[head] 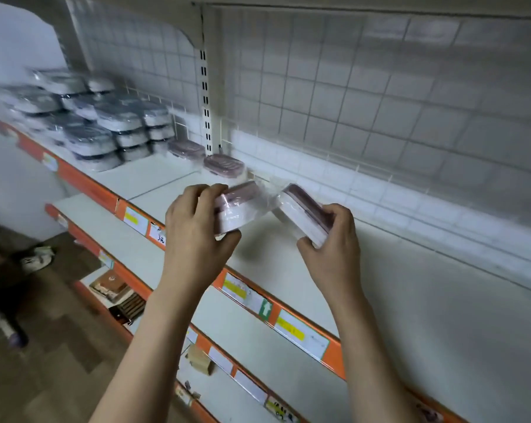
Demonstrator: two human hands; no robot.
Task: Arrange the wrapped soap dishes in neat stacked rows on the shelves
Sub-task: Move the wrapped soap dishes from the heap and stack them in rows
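My left hand (194,227) grips a wrapped pink-and-white soap dish (239,209) above the white shelf (411,300). My right hand (331,239) grips a second wrapped pink soap dish (304,212), tilted on its edge. The two dishes are held close together, just apart. Two more pink wrapped dishes (224,166) (186,149) lie in a row at the back of the shelf by the wire grid. Stacks of grey wrapped soap dishes (99,123) fill the shelf's far left.
The shelf's orange front edge (334,346) carries price labels. Lower white shelves (136,239) hold a few small boxes (111,288). A slotted upright post (206,96) splits the wire back panel. A person's shoe (36,259) is on the floor at left.
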